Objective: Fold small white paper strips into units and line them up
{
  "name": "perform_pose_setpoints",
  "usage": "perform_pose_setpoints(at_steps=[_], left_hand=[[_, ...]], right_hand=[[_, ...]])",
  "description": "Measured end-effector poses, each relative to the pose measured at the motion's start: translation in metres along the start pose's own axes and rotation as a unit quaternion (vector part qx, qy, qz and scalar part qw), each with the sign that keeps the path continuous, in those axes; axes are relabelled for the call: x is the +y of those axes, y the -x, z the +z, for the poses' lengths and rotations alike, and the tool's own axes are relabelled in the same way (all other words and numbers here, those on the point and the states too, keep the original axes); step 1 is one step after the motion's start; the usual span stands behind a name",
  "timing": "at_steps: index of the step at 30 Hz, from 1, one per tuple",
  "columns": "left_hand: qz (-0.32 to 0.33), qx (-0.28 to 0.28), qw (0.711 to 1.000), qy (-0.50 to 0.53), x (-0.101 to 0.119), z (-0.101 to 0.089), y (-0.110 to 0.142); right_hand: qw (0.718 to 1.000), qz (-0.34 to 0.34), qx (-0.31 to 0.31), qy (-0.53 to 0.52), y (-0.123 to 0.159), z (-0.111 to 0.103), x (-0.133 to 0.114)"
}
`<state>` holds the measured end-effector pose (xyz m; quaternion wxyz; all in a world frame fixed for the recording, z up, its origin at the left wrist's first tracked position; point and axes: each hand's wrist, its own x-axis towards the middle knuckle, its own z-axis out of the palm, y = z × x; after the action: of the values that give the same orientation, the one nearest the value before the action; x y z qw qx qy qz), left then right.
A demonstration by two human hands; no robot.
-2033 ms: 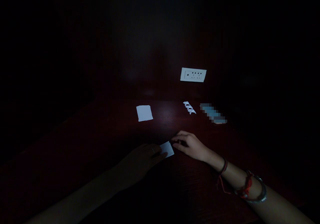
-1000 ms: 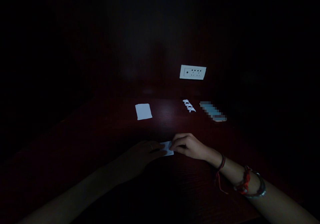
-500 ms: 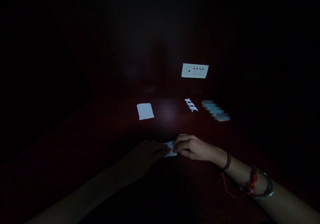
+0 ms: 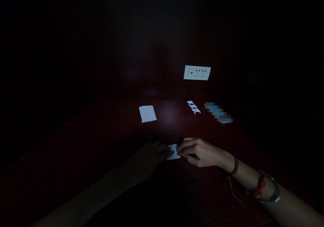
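A small piece of white paper (image 4: 173, 155) lies on the dark red table between my hands. My left hand (image 4: 154, 154), in shadow and wearing a ring, presses on its left part with the fingertips. At the paper's right edge, my right hand (image 4: 196, 151) has its fingers bent together and pinches or presses the edge. Bracelets circle my right wrist and forearm. Any crease under the fingertips is too dark to make out.
Beyond my hands lies a stack of white paper sheets (image 4: 147, 114). Several folded white paper pieces (image 4: 193, 107) sit in a row at the back right, beside a phone (image 4: 218, 112) with a blurred screen. A white wall socket (image 4: 197, 72) is above them.
My right hand has shifted slightly right and toward me, its fingers now at the paper's right edge. My left hand stays on the paper, moved a little to the right.
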<state>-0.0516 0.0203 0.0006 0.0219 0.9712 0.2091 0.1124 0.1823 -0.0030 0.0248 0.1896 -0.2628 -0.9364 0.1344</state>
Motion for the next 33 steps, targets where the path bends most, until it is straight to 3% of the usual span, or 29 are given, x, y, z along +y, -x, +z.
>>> perform_pose_setpoints(at_steps=[6,12,23,33], left_hand=[[0.002,-0.004,1.000,-0.011,0.002,-0.004,0.000],[0.000,-0.011,0.999,-0.032,0.006,-0.007,-0.002],[0.005,0.004,1.000,-0.022,0.002,0.000,0.000],[0.035,0.038,0.998,0.034,-0.004,0.007,0.002]], right_hand=[[0.999,0.016,0.018,0.021,0.001,0.003,0.004],[0.996,0.023,-0.008,0.091,-0.001,0.003,0.001],[0.993,0.034,-0.009,0.116,0.004,0.001,0.004],[0.988,0.124,0.089,0.033,0.005,0.005,0.012]])
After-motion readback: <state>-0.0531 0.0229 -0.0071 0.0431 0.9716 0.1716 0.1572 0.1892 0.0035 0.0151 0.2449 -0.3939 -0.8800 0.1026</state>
